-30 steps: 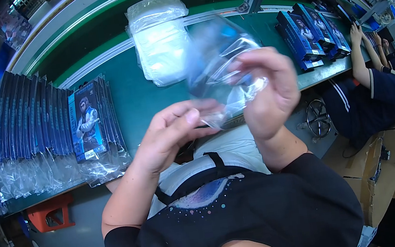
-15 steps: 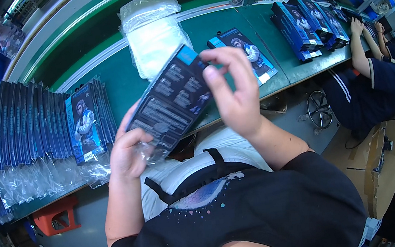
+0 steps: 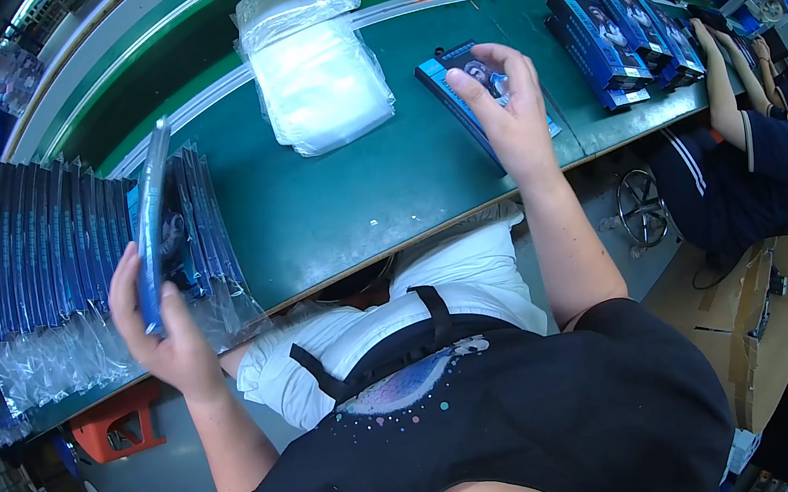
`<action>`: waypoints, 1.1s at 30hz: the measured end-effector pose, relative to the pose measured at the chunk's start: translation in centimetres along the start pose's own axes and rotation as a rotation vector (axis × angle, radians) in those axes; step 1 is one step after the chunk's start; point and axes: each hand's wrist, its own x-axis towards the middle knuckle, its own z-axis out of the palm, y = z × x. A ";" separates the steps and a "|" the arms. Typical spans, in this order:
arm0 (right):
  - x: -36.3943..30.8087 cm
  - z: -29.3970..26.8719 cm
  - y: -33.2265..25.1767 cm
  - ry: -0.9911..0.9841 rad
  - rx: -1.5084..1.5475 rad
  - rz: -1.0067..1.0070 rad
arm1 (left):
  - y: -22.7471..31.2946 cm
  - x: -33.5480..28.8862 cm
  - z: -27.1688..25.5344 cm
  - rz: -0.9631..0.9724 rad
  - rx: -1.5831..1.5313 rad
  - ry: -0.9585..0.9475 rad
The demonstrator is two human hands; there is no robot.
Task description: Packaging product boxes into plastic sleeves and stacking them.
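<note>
My left hand (image 3: 166, 343) grips a slim blue boxed package (image 3: 153, 229) by its lower end, thumb on one side and fingers on the other. It stands nearly edge-on, in front of the right part of a row of upright blue packages (image 3: 61, 242) in clear plastic bags. My right hand (image 3: 519, 118) hovers over a dark blue box (image 3: 456, 101) with a printed figure on its front. The thumb and fingers are apart above the box's face; whether they touch it is hard to tell.
A stack of clear plastic bags (image 3: 321, 85) lies at the back of the green table (image 3: 308, 208). Several blue boxes (image 3: 602, 41) are piled at the right, near a co-worker (image 3: 743, 147). An orange stool (image 3: 117, 423) stands below the left edge; a cardboard box (image 3: 749, 337) sits at lower right.
My left hand has carried the package left to the row and turned it edge-on. My right hand has let go of it and moved right, over the box on the table.
</note>
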 end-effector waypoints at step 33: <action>-1.8 3.8 -1.0 -0.857 1.169 0.774 | -1.1 4.2 14.5 -0.024 -0.291 -0.552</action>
